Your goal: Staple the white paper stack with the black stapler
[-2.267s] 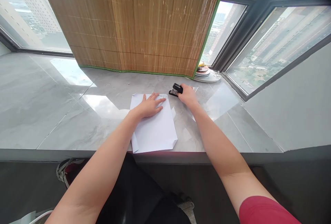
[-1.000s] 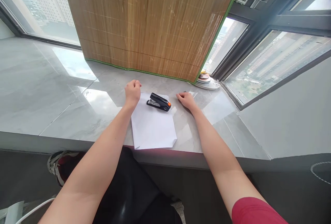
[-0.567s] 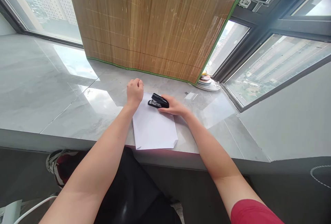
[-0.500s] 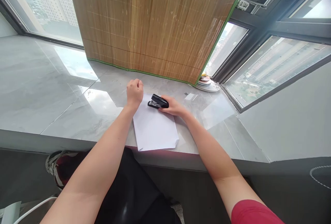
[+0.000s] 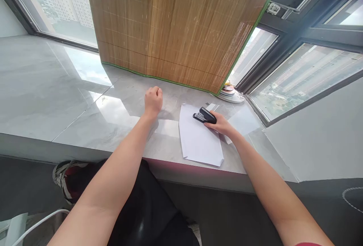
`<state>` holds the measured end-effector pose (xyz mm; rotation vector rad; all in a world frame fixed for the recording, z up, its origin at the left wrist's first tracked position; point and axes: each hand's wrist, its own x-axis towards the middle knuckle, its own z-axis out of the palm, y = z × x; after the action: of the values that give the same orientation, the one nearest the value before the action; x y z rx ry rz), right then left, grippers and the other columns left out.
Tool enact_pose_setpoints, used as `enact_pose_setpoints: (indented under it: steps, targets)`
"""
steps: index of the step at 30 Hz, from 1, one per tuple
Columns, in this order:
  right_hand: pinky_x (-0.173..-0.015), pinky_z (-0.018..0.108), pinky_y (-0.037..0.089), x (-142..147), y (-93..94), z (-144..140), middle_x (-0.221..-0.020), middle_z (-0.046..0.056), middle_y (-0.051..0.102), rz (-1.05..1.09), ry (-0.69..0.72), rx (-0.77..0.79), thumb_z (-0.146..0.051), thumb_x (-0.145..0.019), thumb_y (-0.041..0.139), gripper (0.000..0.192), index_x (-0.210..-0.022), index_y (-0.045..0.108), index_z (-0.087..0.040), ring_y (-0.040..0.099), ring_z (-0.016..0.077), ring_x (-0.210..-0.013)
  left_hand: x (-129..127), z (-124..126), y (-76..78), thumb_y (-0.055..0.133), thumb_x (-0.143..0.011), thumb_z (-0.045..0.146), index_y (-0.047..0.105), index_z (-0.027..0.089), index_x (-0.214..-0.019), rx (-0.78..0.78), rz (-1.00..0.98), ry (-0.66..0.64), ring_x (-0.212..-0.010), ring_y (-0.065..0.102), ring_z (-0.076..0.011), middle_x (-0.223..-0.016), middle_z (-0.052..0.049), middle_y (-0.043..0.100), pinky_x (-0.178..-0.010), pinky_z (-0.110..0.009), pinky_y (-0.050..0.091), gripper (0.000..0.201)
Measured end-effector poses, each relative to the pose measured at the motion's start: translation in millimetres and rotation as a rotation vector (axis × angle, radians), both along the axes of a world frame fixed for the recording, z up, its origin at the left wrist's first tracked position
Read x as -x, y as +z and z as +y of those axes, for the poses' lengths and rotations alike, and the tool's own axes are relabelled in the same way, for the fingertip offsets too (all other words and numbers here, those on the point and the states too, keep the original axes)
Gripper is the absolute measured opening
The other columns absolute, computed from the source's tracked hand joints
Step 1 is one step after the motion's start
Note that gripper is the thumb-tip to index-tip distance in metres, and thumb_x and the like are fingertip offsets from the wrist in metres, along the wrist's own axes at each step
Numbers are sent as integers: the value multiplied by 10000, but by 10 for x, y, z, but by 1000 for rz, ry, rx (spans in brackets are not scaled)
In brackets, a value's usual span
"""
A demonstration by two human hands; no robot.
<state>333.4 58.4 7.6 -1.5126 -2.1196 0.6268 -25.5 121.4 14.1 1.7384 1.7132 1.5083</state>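
Note:
White sheets of paper [image 5: 200,139] lie on the grey marble sill [image 5: 70,106], to the right of centre. A black stapler [image 5: 204,115] rests on their far end. My right hand [image 5: 221,124] grips the stapler's rear end. My left hand [image 5: 153,100] is closed into a fist on the bare sill, left of the paper and apart from it; I cannot tell whether it holds anything small.
A bamboo blind [image 5: 176,30] hangs down to the sill behind the paper. A stack of small plates [image 5: 229,92] sits in the window corner at the right. A small white slip [image 5: 211,106] lies just beyond the stapler. The sill's front edge runs just below the paper.
The paper and stapler have slid to the right along the sill with my right hand on the stapler. My left hand stayed put, now off the paper.

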Motion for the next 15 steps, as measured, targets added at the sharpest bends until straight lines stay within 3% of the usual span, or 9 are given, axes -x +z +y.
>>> enact_pose_setpoints:
  steps: [6,9,12,15]
  targets:
    - [-864,384,543,-314,14,0,-1054,52,753,25,-19,71,-511,-796,846,504,-1184,715,-216,670,275,-965,2,2,-10,460,-1027,188,492,257,-694,10,19,-28,-864,570,-261,-750,-56,585,-837,-385,412,342]
    - [-729,326,533,-530,-34,111,-931,41,718,189,-62,94,-628,-775,856,515,-1066,727,-223,642,219,-831,7,0,-14,465,-1026,191,508,254,-694,9,22,-35,-856,570,-258,-756,-57,587,-824,-380,414,341]
    - [-533,278,408,-772,-179,260,-683,-1,540,549,-361,-112,-771,-841,699,565,-735,573,-230,466,136,-589,4,-1,-13,471,-1022,191,523,249,-702,1,27,-42,-850,568,-253,-755,-54,589,-813,-375,411,329]
    - [-447,279,255,-932,-344,353,-586,-46,384,699,-628,-218,-792,-838,633,624,-619,394,-260,281,103,-491,0,-6,3,471,-1015,178,535,243,-715,4,1,-50,-852,572,-240,-773,-50,613,-802,-358,406,313]
